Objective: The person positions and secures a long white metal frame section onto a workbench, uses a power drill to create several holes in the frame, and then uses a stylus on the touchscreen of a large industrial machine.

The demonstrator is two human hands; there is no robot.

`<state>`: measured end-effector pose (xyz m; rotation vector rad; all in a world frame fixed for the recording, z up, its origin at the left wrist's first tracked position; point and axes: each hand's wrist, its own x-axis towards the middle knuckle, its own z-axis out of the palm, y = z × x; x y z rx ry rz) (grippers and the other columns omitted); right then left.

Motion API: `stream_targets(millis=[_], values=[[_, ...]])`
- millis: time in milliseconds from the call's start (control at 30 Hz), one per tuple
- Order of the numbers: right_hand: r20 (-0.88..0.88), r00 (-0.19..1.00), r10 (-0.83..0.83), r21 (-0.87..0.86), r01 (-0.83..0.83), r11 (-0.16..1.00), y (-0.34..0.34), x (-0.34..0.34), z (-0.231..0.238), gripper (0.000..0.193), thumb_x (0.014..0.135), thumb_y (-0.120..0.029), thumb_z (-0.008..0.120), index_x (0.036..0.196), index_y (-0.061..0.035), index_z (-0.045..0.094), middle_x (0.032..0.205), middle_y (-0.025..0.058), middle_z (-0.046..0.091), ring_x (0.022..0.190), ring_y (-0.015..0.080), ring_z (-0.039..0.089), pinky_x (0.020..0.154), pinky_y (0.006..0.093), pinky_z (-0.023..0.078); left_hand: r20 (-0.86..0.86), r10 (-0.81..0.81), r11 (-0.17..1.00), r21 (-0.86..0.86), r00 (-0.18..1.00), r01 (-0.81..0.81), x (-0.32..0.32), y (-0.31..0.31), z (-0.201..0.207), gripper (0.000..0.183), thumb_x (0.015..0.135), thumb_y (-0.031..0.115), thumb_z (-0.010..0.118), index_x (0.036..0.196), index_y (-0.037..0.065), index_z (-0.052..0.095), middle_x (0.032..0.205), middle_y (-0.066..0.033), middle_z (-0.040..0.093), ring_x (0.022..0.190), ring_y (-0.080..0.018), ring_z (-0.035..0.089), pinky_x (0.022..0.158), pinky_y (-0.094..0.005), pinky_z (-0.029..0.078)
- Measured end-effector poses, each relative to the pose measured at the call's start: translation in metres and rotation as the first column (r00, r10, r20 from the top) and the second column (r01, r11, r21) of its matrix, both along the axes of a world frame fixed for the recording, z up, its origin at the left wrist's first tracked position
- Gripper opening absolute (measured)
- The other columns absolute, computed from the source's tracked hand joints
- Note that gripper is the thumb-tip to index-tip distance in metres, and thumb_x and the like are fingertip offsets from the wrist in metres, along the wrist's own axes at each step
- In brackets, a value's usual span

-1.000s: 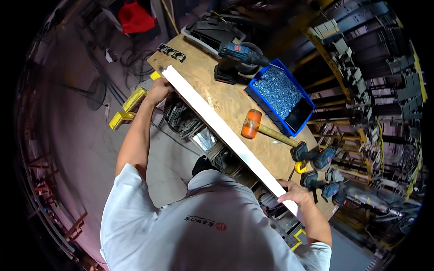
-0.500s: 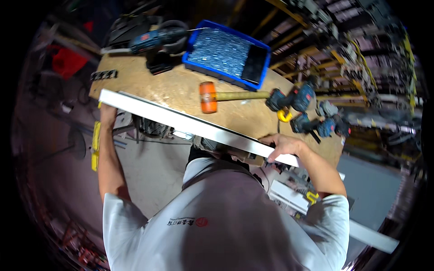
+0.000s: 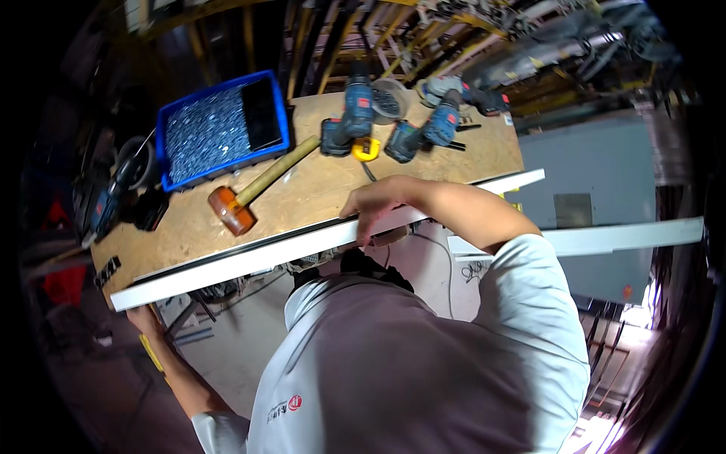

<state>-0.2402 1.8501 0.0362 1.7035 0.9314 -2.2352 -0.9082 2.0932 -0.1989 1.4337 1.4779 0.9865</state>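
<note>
A long white channel-like strip (image 3: 242, 265) lies along the near edge of the wooden workbench (image 3: 318, 181), tilted up to the right in the view. My left hand (image 3: 142, 319) is closed at its left end, from below; its fingers are mostly hidden behind the strip. My right hand (image 3: 380, 201) grips it right of the middle, thumb over the front face and fingers on the far side. Beyond the strip lies a mallet with an orange head (image 3: 232, 211) and a wooden handle (image 3: 280, 170), touched by neither hand.
A blue bin (image 3: 171, 183) of small metal pieces, with a dark flat object (image 3: 261, 116) on top, stands at the back left. Cordless drills (image 3: 358, 110), a yellow tape measure (image 3: 366, 149) and a small tub (image 3: 389, 102) sit farther right. Another white strip (image 3: 628, 236) juts out at right.
My view has swung round, so the bench and tools appear shifted left and the strip slants the other way. Both hands stay on the strip.
</note>
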Motion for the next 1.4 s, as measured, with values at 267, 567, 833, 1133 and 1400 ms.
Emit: stream_targets(millis=[267,567,833,1133,1400], values=[[0.021,0.974,0.226,0.336,-0.219,0.916,0.005,0.013,-0.031,0.089,0.072,-0.045,0.090,0.137,0.0108,0.064,0.135,0.0273,0.068,0.123,0.0385,0.065,0.103,0.0429,0.050,-0.407,0.373,0.893,0.402,0.834,-0.203,0.054,-0.100,0.062,0.032,0.102,0.010,0.065,0.125,-0.011,0.069,0.123,-0.0208,0.075,0.107,-0.0292,0.071,0.096,-0.0364,0.055],[0.134,0.955,0.265,0.486,-0.296,0.822,0.004,0.018,-0.047,0.090,0.072,-0.065,0.087,0.122,0.0097,0.074,0.133,0.0294,0.068,0.127,0.0389,0.063,0.108,0.0437,0.046,-0.441,-0.573,0.436,0.549,0.690,0.713,0.355,-0.199,0.223,0.041,0.089,0.004,0.070,0.126,-0.011,0.062,0.120,-0.0261,0.065,0.105,-0.0422,0.063,0.092,-0.0461,0.051],[0.492,0.799,-0.345,0.870,-0.437,0.228,-0.095,0.016,0.016,0.065,0.076,-0.051,0.087,0.115,-0.0014,0.071,0.117,0.0147,0.070,0.121,0.0350,0.061,0.109,0.0481,0.046,-0.689,-0.708,0.212,0.000,0.154,0.977,0.467,-0.197,0.233,0.076,0.076,0.021,0.083,0.139,-0.009,0.054,0.121,-0.0267,0.061,0.113,-0.0455,0.057,0.099,-0.0502,0.048],[-0.329,-0.198,-0.923,0.900,-0.363,-0.243,-0.401,0.258,-0.044,0.012,0.096,-0.012,0.067,0.090,-0.0031,0.074,0.083,0.0037,0.072,0.074,0.0139,0.067,0.072,0.0296,0.056,-0.738,-0.656,0.263,-0.024,0.161,0.964,0.553,-0.284,0.246,0.076,0.075,0.016,0.081,0.139,-0.010,0.051,0.113,-0.0294,0.059,0.106,-0.0474,0.057,0.093,-0.0534,0.050],[-0.527,-0.431,-0.733,0.822,-0.038,-0.569,-0.495,0.445,-0.095,0.034,0.102,-0.025,0.070,0.120,0.0026,0.074,0.105,0.0070,0.075,0.096,0.0123,0.065,0.089,0.0277,0.052,-0.700,-0.703,0.131,0.045,0.125,0.990,0.711,-0.388,0.259,0.062,0.077,0.011,0.078,0.132,-0.008,0.056,0.117,-0.0282,0.059,0.104,-0.0469,0.059,0.091,-0.0505,0.051]])
